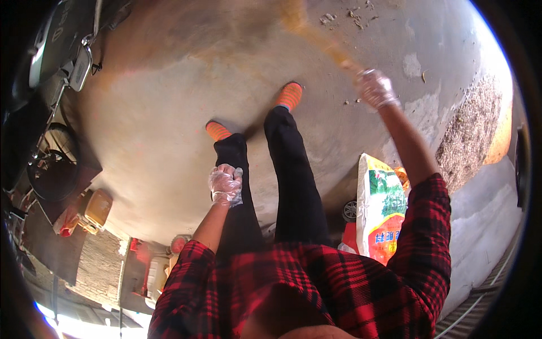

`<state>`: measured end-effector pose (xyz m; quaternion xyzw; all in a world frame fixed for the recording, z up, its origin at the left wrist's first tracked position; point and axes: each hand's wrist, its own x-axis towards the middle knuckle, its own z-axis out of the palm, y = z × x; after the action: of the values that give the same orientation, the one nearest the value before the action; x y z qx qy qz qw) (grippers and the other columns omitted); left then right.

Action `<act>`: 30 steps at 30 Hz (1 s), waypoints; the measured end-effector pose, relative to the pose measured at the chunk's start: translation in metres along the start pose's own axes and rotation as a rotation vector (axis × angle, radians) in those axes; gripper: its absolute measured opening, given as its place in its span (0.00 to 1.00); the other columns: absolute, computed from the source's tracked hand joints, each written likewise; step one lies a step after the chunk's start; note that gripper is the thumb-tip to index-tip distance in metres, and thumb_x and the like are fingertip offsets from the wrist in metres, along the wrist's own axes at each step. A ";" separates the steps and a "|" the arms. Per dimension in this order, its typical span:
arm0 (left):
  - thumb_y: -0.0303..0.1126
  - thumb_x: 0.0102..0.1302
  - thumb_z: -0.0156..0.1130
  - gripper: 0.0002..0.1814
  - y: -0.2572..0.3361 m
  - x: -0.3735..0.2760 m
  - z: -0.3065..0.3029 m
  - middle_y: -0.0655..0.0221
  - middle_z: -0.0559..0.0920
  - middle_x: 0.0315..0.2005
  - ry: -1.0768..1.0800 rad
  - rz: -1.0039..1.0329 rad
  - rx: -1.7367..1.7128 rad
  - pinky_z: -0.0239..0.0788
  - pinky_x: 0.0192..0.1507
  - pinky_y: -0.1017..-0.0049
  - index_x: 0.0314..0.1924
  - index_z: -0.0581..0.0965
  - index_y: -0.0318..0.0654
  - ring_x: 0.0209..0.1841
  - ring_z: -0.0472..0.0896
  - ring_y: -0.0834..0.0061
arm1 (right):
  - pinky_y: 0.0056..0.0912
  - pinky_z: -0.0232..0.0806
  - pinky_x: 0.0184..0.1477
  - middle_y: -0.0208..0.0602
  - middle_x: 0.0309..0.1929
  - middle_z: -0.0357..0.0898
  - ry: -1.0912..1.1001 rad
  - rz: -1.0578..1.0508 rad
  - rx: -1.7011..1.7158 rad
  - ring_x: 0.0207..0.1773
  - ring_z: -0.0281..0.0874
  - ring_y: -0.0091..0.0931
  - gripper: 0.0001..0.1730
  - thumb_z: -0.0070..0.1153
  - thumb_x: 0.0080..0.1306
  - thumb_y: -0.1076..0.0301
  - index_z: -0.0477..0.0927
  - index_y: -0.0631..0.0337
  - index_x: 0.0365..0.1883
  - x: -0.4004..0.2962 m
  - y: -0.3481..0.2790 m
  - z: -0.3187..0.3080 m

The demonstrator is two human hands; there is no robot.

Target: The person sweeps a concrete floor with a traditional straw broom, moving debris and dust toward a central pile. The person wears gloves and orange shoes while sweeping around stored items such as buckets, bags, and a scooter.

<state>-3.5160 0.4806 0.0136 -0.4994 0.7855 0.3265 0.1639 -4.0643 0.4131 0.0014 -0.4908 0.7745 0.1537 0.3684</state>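
Observation:
My right hand (374, 88), in a clear plastic glove, is stretched out ahead to the right and closed around the handle of a yellow-brown broom (326, 44). Motion blurs the broom, and its far end runs past the top of the picture. Crumbs of debris (358, 18) lie on the concrete floor (161, 101) to the right of it. My left hand (226, 184), gloved the same way, is curled in a loose fist over my left leg, with nothing visible in it.
A printed sack (384, 207) stands close on my right, near a small spoked wheel (350, 210). Beyond it spreads a heap of loose brownish material (468, 133). On the left are a vehicle's mirror (83, 68), a bicycle wheel (63, 169) and a yellow plastic container (98, 207).

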 end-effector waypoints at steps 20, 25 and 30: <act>0.39 0.55 0.67 0.14 0.173 0.111 -0.089 0.58 0.81 0.44 -0.068 0.211 0.131 0.69 0.55 0.56 0.38 0.81 0.39 0.49 0.78 0.53 | 0.48 0.73 0.27 0.49 0.30 0.82 0.508 0.260 0.096 0.29 0.83 0.43 0.36 0.54 0.69 0.63 0.57 0.39 0.74 -0.107 0.161 0.010; 0.39 0.56 0.63 0.09 0.228 0.158 -0.099 0.66 0.80 0.33 -0.186 0.477 0.211 0.65 0.53 0.58 0.30 0.79 0.42 0.43 0.78 0.60 | 0.40 0.74 0.44 0.44 0.38 0.83 -0.093 0.219 1.325 0.40 0.82 0.37 0.37 0.69 0.46 0.50 0.75 0.61 0.52 -0.189 0.090 0.132; 0.44 0.58 0.61 0.14 0.232 0.199 -0.105 0.61 0.81 0.37 -0.351 0.613 0.507 0.66 0.52 0.58 0.32 0.80 0.41 0.44 0.77 0.54 | 0.32 0.73 0.32 0.36 0.31 0.77 0.007 0.583 2.099 0.28 0.78 0.28 0.23 0.62 0.58 0.58 0.75 0.61 0.47 -0.264 -0.046 0.216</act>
<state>-3.8047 0.3413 0.0551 -0.1242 0.9131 0.2368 0.3078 -3.8684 0.6921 0.0499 0.2707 0.6073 -0.5044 0.5509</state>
